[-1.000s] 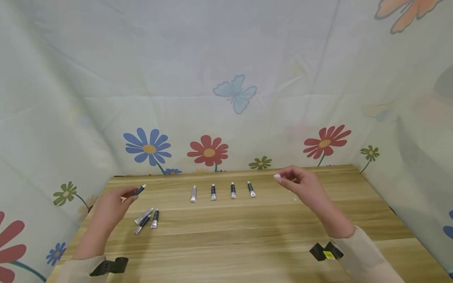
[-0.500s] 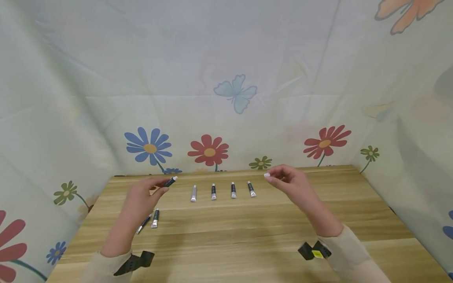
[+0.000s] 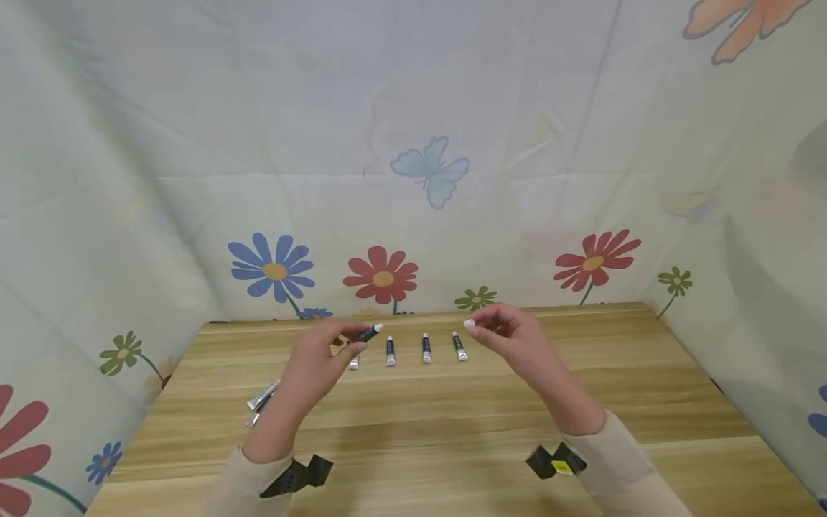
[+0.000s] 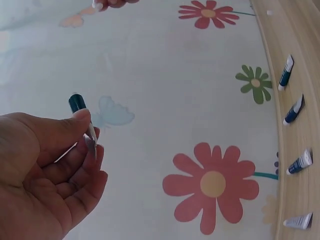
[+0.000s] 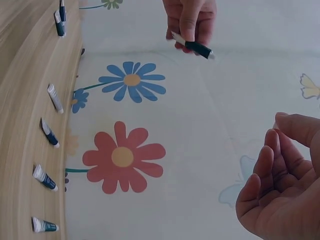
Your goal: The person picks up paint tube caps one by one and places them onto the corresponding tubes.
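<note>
My left hand (image 3: 323, 359) pinches a small dark green paint tube (image 3: 370, 332) between thumb and fingers, raised above the table, its white tip pointing up and right. In the left wrist view the crimped silver end of that tube lies against my fingers. To the right, my right hand (image 3: 517, 336) pinches a tiny white piece, which looks like a cap (image 3: 469, 323), between thumb and fingertips. The two hands are apart. Below and between them, several paint tubes stand in a spaced row, including a dark tube (image 3: 426, 348) and a silver-grey tube (image 5: 55, 98).
More tubes (image 3: 261, 396) lie close together at the left, partly hidden by my left forearm. A small white bit (image 4: 270, 12) rests on the wooden table (image 3: 439, 431). Flower-printed cloth (image 3: 310, 143) rises behind the table's back edge.
My left hand has carried the dark green tube rightward from the left group and now covers part of the silver-grey tube. My right hand has shifted left with the white piece.
</note>
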